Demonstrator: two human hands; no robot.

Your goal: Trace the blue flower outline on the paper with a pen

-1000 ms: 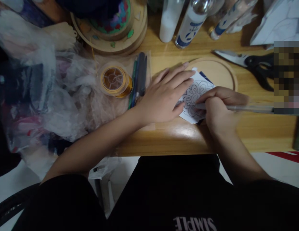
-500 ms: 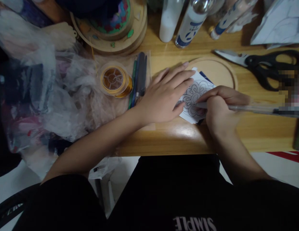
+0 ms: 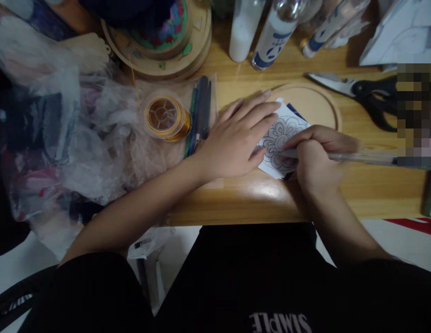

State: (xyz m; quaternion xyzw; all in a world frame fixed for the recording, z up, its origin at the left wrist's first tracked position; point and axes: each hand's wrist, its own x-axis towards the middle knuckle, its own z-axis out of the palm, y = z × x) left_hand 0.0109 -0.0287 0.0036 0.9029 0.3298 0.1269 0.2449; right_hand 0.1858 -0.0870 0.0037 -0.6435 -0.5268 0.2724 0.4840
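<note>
A small white paper (image 3: 271, 167) with a black-outlined flower pattern lies over a dark blue piece (image 3: 294, 111) that shows at its edges. Both rest partly on a round wooden disc (image 3: 321, 101) with a raised rim. My left hand (image 3: 241, 134) is spread flat, its fingertips on the paper's left side. In my right hand (image 3: 315, 157) a long, slim pen (image 3: 357, 158) is pinched, its tip down at the flower pattern and its back end pointing right. The exact point of contact is partly hidden by my fingers.
Black-handled scissors (image 3: 368, 90) lie to the right. A spool of golden thread (image 3: 165, 115) and several pens (image 3: 201, 108) are on the left, beside crumpled plastic bags (image 3: 97, 134). Bottles (image 3: 274, 39) and a round wooden stand (image 3: 197, 55) are at the back.
</note>
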